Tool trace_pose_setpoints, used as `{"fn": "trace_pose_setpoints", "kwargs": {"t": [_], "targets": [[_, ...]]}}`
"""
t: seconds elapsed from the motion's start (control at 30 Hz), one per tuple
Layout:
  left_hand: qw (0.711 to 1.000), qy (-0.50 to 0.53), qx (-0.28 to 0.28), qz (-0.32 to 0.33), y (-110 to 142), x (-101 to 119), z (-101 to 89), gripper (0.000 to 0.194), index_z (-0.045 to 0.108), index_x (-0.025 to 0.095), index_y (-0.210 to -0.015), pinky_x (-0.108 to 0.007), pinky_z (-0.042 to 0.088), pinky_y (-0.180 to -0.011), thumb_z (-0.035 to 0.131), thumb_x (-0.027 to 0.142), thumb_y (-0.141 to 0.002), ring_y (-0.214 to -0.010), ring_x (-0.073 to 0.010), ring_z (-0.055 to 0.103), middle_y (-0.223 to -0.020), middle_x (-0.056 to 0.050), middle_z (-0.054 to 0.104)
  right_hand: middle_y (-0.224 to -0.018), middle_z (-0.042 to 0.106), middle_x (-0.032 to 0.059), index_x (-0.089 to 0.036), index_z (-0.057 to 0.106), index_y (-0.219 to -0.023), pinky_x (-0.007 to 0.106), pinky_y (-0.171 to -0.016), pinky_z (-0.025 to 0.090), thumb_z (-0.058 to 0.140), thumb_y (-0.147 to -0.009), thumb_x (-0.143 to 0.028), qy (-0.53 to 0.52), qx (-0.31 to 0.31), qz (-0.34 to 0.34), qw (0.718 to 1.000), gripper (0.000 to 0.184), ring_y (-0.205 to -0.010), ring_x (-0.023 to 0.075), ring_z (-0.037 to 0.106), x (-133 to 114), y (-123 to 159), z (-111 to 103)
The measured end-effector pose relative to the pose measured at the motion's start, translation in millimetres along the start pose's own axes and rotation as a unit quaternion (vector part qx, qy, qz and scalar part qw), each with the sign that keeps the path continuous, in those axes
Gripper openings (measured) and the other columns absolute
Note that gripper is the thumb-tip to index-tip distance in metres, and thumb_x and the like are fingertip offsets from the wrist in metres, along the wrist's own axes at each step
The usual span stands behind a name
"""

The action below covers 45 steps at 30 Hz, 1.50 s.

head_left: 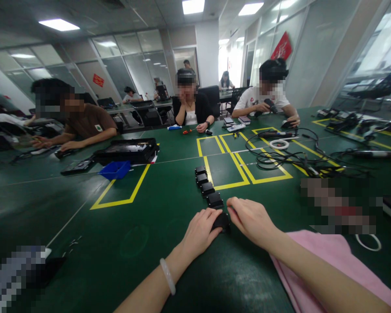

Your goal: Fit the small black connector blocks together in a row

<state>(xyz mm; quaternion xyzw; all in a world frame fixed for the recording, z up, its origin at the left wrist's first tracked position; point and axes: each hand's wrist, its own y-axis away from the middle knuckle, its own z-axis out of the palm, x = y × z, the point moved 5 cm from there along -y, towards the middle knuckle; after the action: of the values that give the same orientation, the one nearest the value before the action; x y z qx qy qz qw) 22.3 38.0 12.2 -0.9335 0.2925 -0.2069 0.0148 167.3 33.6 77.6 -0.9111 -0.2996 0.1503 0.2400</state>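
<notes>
My left hand point(202, 228), with a pale bracelet at the wrist, grips a small black block-like part point(221, 221) on the green table, its fingers over the top and its thumb along the near side. Just right of that part, my right hand point(249, 219) is closed, fingers curled in and tips pressed together; whatever they may hold is hidden. Beyond my hands several similar black blocks point(207, 188) stand in a slanting row that leads away from me. The closest black block point(215, 200) sits right by my left fingertips.
Yellow tape outlines point(233, 187) mark the table beyond. A blue bin point(115, 170) and a black case point(127, 150) lie at left; coiled black cables point(273, 158) and a white tape roll point(279, 144) at right. Pink cloth point(326, 261) lies under my right forearm. Several people sit opposite.
</notes>
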Motion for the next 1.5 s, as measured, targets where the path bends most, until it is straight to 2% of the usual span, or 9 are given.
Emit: {"fn": "trace_pose_setpoints", "kwargs": {"t": [0.17, 0.4, 0.53, 0.7, 0.9, 1.0, 1.13, 1.33, 1.5], "targets": [[1.000, -0.005, 0.002, -0.001, -0.3, 1.2, -0.5, 0.039, 0.043, 0.027, -0.125, -0.038, 0.043, -0.087, 0.056, 0.029, -0.088, -0.103, -0.0234, 0.052, -0.117, -0.005, 0.053, -0.063, 0.060, 0.0003, -0.019, 0.054, -0.079, 0.026, -0.059, 0.032, 0.039, -0.096, -0.026, 0.009, 0.000, -0.014, 1.000, 0.024, -0.059, 0.0129, 0.055, -1.1, 0.7, -2.2], [1.000, -0.010, 0.001, 0.007, -0.3, 2.2, -2.4, 0.044, 0.041, 0.027, -0.128, -0.039, 0.042, -0.089, 0.058, 0.027, -0.087, -0.105, -0.0240, 0.051, -0.120, -0.005, 0.053, -0.074, 0.064, 0.0020, -0.017, 0.054, -0.099, 0.026, -0.064, 0.035, 0.038, -0.094, -0.019, -0.018, 0.002, -0.005, 1.000, 0.017, -0.067, 0.0141, 0.058, -0.1, 0.7, 0.6], [1.000, -0.007, 0.008, 0.013, -0.2, 4.1, -3.6, 0.042, 0.042, 0.027, -0.125, -0.039, 0.041, -0.090, 0.058, 0.026, -0.086, -0.107, -0.0237, 0.051, -0.120, -0.004, 0.053, -0.070, 0.062, 0.0013, -0.018, 0.055, -0.089, 0.026, -0.063, 0.034, 0.038, -0.095, -0.024, -0.021, -0.016, -0.010, 1.000, 0.019, -0.065, 0.0142, 0.056, -2.5, 0.7, -2.3], [1.000, 0.011, 0.022, 0.011, 0.8, 4.4, -3.6, 0.040, 0.041, 0.025, -0.122, -0.039, 0.041, -0.090, 0.059, 0.025, -0.086, -0.105, -0.0238, 0.052, -0.116, -0.004, 0.055, -0.065, 0.059, 0.0006, -0.019, 0.054, -0.079, 0.027, -0.060, 0.031, 0.037, -0.097, -0.030, -0.012, -0.007, -0.018, 1.000, 0.027, -0.061, 0.0135, 0.053, -2.6, 2.0, -2.9], [0.999, 0.012, 0.033, 0.001, 1.0, 1.3, -1.8, 0.029, 0.045, 0.022, -0.108, -0.038, 0.042, -0.085, 0.062, 0.025, -0.084, -0.097, -0.0232, 0.054, -0.106, -0.003, 0.058, -0.072, 0.062, 0.0013, -0.017, 0.056, -0.094, 0.027, -0.063, 0.033, 0.037, -0.095, -0.021, -0.028, 0.002, -0.012, 1.000, 0.020, -0.065, 0.0139, 0.055, -0.7, 0.8, 1.5], [0.999, 0.011, 0.033, 0.004, 0.4, 1.0, -1.9, 0.028, 0.046, 0.022, -0.106, -0.037, 0.042, -0.084, 0.063, 0.023, -0.084, -0.096, -0.0230, 0.054, -0.104, -0.003, 0.058, -0.070, 0.061, 0.0011, -0.017, 0.056, -0.090, 0.027, -0.062, 0.032, 0.037, -0.095, -0.021, -0.029, -0.005, -0.013, 0.999, 0.020, -0.064, 0.0145, 0.054, -1.8, 0.6, -0.2], [0.999, 0.023, 0.034, 0.015, 0.3, 1.7, -2.6, 0.030, 0.046, 0.023, -0.108, -0.037, 0.042, -0.086, 0.063, 0.022, -0.083, -0.097, -0.0224, 0.054, -0.105, -0.003, 0.057, -0.066, 0.059, 0.0003, -0.019, 0.054, -0.080, 0.027, -0.061, 0.031, 0.037, -0.096, -0.027, -0.023, -0.010, -0.023, 0.999, 0.024, -0.062, 0.0146, 0.053, -3.2, 1.9, -2.1], [0.999, 0.025, 0.039, 0.018, 0.0, 4.5, -5.5, 0.030, 0.047, 0.023, -0.105, -0.037, 0.042, -0.087, 0.064, 0.018, -0.081, -0.099, -0.0217, 0.054, -0.105, -0.002, 0.057, -0.069, 0.061, 0.0005, -0.017, 0.054, -0.091, 0.027, -0.061, 0.033, 0.038, -0.094, -0.019, -0.020, 0.021, -0.013, 1.000, 0.017, -0.061, 0.0138, 0.056, -1.0, 3.0, 1.2], [0.999, 0.007, 0.049, 0.021, 0.2, 8.7, -8.4, 0.030, 0.048, 0.023, -0.104, -0.038, 0.042, -0.089, 0.064, 0.016, -0.080, -0.107, -0.0224, 0.051, -0.116, -0.003, 0.053, -0.069, 0.060, 0.0006, -0.016, 0.053, -0.093, 0.027, -0.061, 0.033, 0.040, -0.091, -0.016, -0.014, 0.035, -0.009, 0.999, 0.014, -0.061, 0.0141, 0.056, -1.2, 2.6, -0.3]]}}
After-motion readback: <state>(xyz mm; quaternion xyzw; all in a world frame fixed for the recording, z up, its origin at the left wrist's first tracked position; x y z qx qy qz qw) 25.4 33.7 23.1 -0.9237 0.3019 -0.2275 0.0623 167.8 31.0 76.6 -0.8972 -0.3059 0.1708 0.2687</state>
